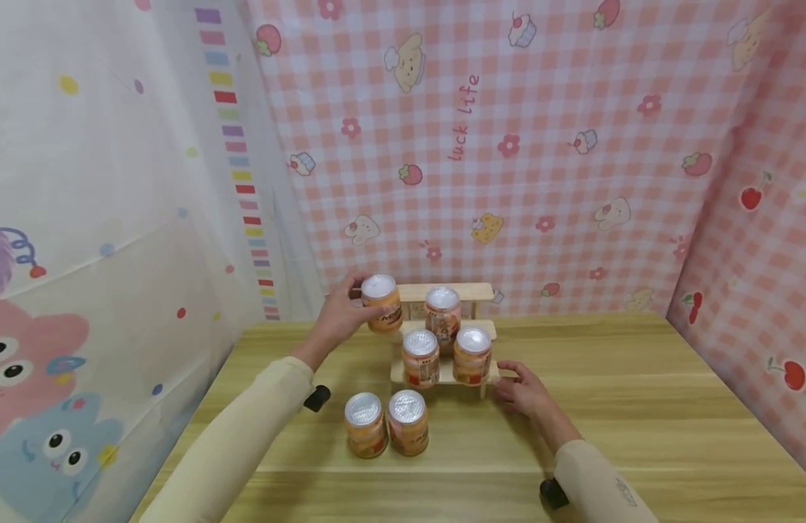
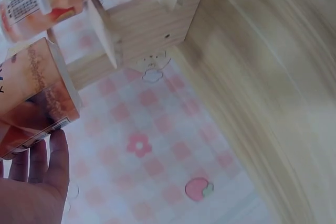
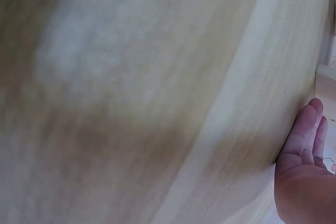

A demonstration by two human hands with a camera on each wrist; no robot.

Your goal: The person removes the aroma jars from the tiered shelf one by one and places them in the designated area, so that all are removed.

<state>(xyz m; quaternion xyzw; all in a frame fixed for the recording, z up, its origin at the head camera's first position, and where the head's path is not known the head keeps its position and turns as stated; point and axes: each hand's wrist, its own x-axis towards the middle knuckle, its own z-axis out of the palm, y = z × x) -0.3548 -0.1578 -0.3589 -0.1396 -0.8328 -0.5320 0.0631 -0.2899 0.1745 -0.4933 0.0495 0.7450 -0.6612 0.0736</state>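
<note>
My left hand [image 1: 340, 317] grips an orange can [image 1: 385, 317] with a silvery lid, at the left end of a small stepped wooden rack [image 1: 450, 292]. The left wrist view shows fingertips [image 2: 56, 153] against the held can [image 2: 37, 95], apart from the rack's wooden side [image 2: 144, 27]. On the middle step stands another can [image 1: 443, 314]. Two more, a left can [image 1: 420, 357] and a right can [image 1: 472, 356], occupy the bottom step. My right hand [image 1: 524, 394] is beside the rack's lower right end, its fingers [image 3: 304, 129] loosely extended; contact is unclear.
Two similar cans, one on the left [image 1: 366, 425] and one on the right [image 1: 408, 423], stand side by side on the wood-grain table [image 1: 612, 428] before the rack. A pink checked cloth [image 1: 547, 181] hangs behind, and a white patterned sheet [image 1: 115, 189] hangs at left.
</note>
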